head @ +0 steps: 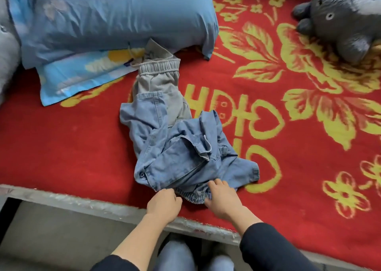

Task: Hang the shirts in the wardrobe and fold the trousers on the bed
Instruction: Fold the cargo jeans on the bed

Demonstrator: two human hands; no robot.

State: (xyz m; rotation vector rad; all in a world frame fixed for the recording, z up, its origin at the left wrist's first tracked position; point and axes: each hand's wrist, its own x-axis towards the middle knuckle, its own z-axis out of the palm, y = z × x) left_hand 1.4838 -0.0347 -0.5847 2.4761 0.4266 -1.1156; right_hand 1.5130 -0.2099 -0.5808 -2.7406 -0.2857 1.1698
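Head view | left hand (164, 203) – pinches blue trousers (185, 163) edge | right hand (221, 196) – grips their waistband | red blanket (61, 147)

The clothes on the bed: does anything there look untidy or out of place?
Yes. The blue denim trousers lie crumpled near the edge of the bed, overlapping the grey trousers, whose waistband end is bunched against the blue pillow. Neither pair is folded yet.

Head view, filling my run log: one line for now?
left hand: grips blue trousers | right hand: grips same | grey trousers: partly underneath
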